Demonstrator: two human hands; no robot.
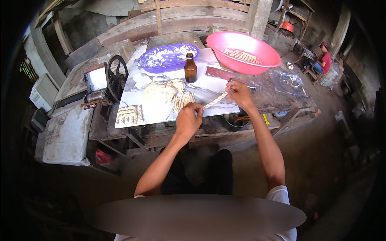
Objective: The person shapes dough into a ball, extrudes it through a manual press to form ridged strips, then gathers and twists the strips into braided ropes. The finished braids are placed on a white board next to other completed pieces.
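While I pinch each end:
Strand: pale twisted dough rope [215, 99] stretched between my hands
Axis: rising from my left hand [188, 120] to my right hand [240, 93]
Grip: both hands closed on its ends

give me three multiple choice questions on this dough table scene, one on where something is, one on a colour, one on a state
1. Where does the brown bottle stand?
A. on the marbled board, in front of the purple basin
B. inside the pink basin
C. on the floor

2. What colour is the basin that holds the finished twisted pieces?
A. green
B. pink
C. white

3. What are the two hands doing?
A. resting flat on the board
B. each holding one end of a twisted dough strip
C. lifting the bottle

Answers:
1. A, the bottle sits on the marbled board just before the purple basin.
2. B, the pieces lie in the pink basin.
3. B, the left hand and right hand pinch the ends of the dough strip stretched between them.
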